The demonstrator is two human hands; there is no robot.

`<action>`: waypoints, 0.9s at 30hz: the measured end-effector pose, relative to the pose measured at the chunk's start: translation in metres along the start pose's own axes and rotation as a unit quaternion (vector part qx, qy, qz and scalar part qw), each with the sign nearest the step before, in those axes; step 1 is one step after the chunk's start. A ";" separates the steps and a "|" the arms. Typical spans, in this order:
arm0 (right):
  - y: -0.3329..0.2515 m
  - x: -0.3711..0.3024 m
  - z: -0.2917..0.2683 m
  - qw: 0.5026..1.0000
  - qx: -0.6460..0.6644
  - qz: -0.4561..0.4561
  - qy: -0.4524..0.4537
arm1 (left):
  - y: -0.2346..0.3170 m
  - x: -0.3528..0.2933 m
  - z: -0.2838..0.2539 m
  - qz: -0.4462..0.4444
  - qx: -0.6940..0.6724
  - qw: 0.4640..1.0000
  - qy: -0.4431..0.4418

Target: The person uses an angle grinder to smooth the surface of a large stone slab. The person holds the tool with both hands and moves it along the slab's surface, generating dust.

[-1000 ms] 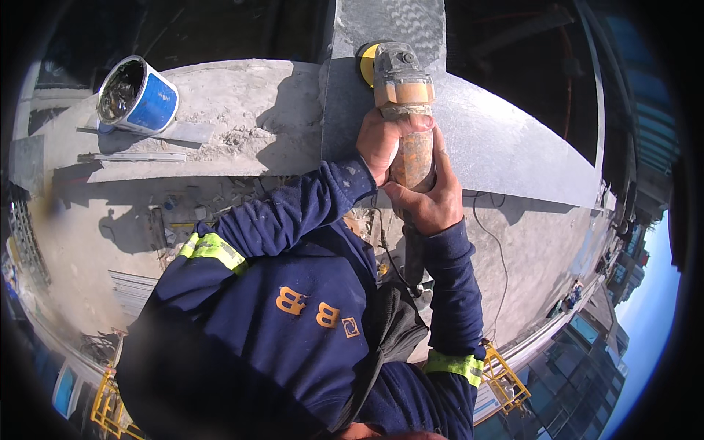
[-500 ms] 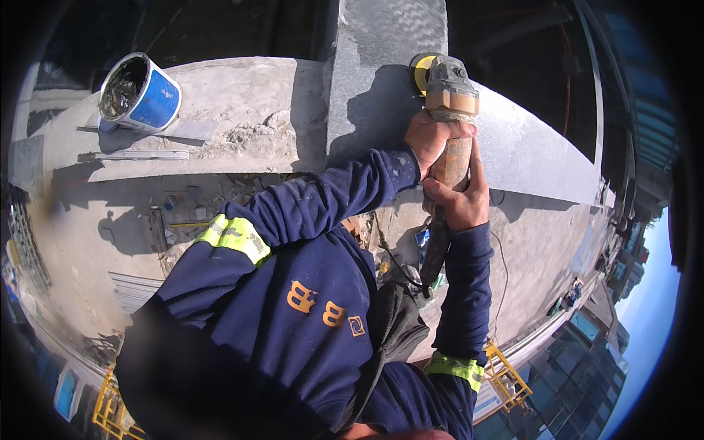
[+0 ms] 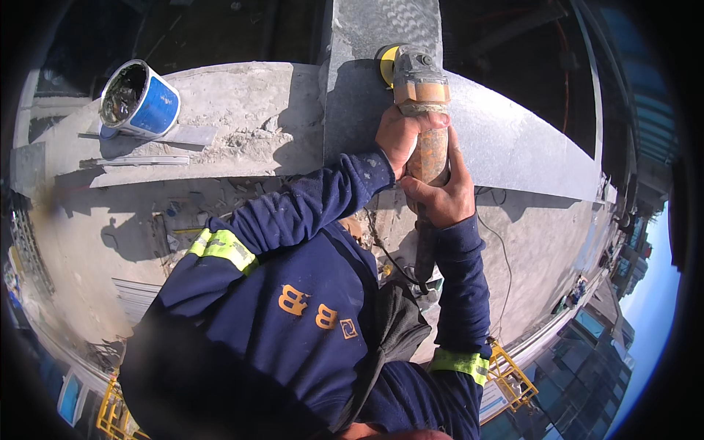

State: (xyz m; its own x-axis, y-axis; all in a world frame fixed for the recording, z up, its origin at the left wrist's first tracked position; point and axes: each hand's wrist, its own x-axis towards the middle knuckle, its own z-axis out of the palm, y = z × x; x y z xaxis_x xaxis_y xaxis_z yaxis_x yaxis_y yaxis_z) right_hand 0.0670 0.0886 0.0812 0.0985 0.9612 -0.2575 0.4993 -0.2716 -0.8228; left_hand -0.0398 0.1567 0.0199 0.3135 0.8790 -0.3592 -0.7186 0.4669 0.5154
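Observation:
An angle grinder [image 3: 428, 155] with a worn orange and grey body is held in both my hands, its head pointing away from me. My left hand [image 3: 400, 139] wraps around the body just behind the gear head. Farther back, toward the cable end, my right hand [image 3: 449, 196] grips the same tool. On the left side of the head is a yellow disc [image 3: 387, 67], at the surface of a grey metal sheet upright [image 3: 359, 88]; whether it touches the metal I cannot tell. My fingers partly hide the grinder body.
A white and blue bucket [image 3: 157, 106] with dark contents stands on the rough concrete ledge [image 3: 242, 88] at the left, beside flat strips [image 3: 143, 160]. Metal sheet [image 3: 513, 143] covers the ledge at right. A cable [image 3: 506, 253] hangs below, with rubble lower down and yellow frames [image 3: 511, 375].
Both my hands and the grinder have shifted left and slightly away from me, carrying the yellow disc farther over the metal upright. My grip on the grinder looks the same.

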 end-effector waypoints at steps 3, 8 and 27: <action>0.008 0.002 -0.018 0.999 0.025 0.030 0.037 | -0.016 0.012 0.021 -0.022 -0.008 1.000 -0.018; 0.005 0.001 -0.024 0.999 0.015 0.042 0.025 | -0.020 0.016 0.025 -0.030 -0.022 0.999 -0.034; 0.005 0.004 -0.019 0.999 0.015 0.031 0.036 | -0.012 0.012 0.021 -0.018 0.019 0.999 -0.025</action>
State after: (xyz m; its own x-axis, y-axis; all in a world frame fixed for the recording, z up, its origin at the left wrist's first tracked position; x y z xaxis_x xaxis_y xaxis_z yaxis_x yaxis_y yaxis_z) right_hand 0.0866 0.0923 0.0859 0.1906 0.9434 -0.2714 0.4639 -0.3302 -0.8220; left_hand -0.0142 0.1635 0.0261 0.3696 0.8647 -0.3400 -0.6820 0.5010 0.5328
